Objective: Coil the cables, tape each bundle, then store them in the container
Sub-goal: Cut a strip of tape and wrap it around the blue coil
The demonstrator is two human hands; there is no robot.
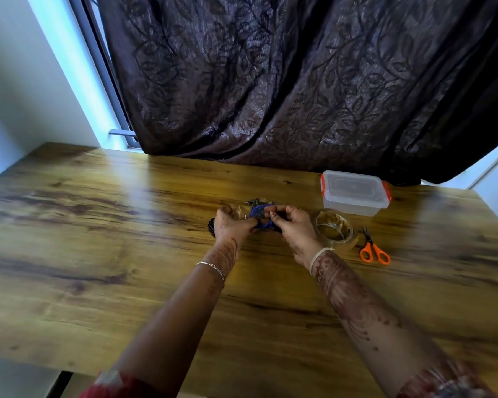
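Observation:
A coiled blue cable is held over the middle of the wooden table between both hands. My left hand grips its left side, with a strip of clear tape by the thumb. My right hand pinches the coil's top right edge. A black coiled cable peeks out on the table behind my left hand. A dark cable bundle lies just beyond the blue one. A roll of clear tape stands right of my right hand. The clear container with orange clips sits closed at the back right.
Orange-handled scissors lie right of the tape roll. A dark patterned curtain hangs behind the table's far edge. The table's near edge runs along the bottom left.

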